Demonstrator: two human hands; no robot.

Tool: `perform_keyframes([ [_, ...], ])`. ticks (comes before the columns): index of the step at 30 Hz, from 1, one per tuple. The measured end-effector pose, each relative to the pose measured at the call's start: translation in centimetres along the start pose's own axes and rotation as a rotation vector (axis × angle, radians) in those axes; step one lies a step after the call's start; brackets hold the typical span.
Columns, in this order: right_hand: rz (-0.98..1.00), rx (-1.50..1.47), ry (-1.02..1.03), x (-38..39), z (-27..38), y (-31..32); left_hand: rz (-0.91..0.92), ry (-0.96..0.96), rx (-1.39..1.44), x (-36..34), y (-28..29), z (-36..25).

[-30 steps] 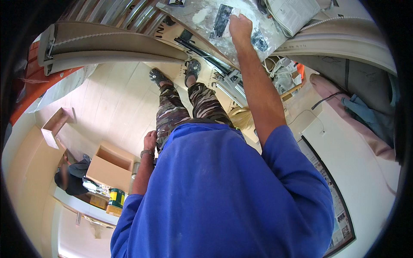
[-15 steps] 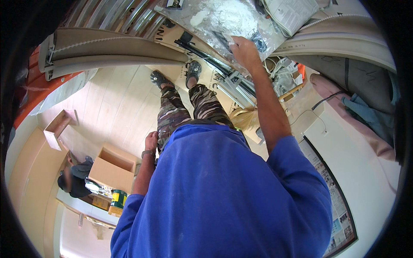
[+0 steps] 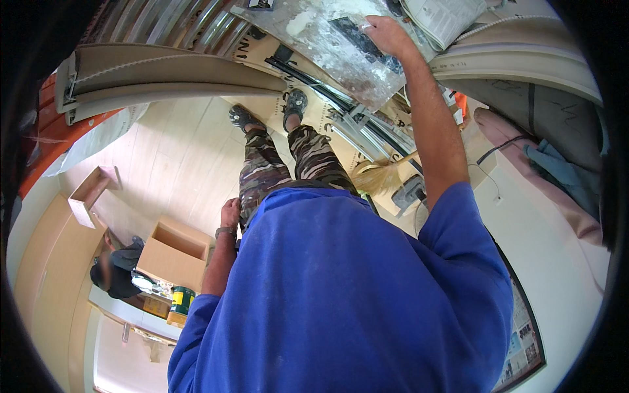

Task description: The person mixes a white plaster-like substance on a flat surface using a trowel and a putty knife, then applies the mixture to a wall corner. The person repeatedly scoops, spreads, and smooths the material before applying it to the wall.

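Note:
My right hand [image 3: 390, 36] reaches over a powder-dusted board [image 3: 363, 85] at the top, its fingers closed on what looks like a dark, flat scraper [image 3: 350, 38] with a pale grip, lying against the surface. White powder or paste [image 3: 301, 19] is smeared around it. My left hand [image 3: 230, 213] hangs beside my camouflage-trousered thigh, fingers curled; what it holds, if anything, is hidden.
Rolled blinds [image 3: 170, 72] and folded paper [image 3: 432, 19] flank the board. Metal rails [image 3: 357, 131] and a broom [image 3: 377, 177] lie below. At left are a wooden box [image 3: 173, 252], a green tin [image 3: 181, 301] and another person in dark clothing [image 3: 118, 275], low down.
My right hand moved down and rightward with the flat tool, then back up, and now sits farther right than a second ago. The white smear looks altered. My left hand stays by my thigh.

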State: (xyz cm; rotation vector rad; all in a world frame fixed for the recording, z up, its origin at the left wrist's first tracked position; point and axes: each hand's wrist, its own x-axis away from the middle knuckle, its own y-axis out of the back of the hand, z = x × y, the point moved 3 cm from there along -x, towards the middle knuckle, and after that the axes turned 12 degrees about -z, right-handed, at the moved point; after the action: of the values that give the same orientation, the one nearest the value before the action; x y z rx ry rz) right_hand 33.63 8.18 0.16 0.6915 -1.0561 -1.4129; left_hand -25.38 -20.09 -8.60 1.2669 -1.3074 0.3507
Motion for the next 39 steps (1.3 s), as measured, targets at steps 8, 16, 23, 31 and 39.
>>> perform_keyframes([
  [8,-0.005,-0.594,-0.518,8.1,-1.7,0.7,-0.019,0.014,0.034,0.5,-0.3,0.0],
  [16,-0.569,-1.584,-0.905,14.0,-2.8,-6.8,0.02,0.014,-0.042,0.8,0.3,-1.3],
  [23,-0.723,-1.526,-0.887,11.6,-0.7,-7.0,0.004,-0.027,-0.039,0.3,0.5,-0.7],
  [31,-0.643,-0.919,-0.839,7.5,-1.4,-3.8,-0.001,0.008,0.01,-0.4,0.2,0.2],
  [39,-0.737,-0.924,-0.766,7.6,-2.3,-3.2,-0.01,-0.05,-0.099,0.1,0.7,0.4],
])
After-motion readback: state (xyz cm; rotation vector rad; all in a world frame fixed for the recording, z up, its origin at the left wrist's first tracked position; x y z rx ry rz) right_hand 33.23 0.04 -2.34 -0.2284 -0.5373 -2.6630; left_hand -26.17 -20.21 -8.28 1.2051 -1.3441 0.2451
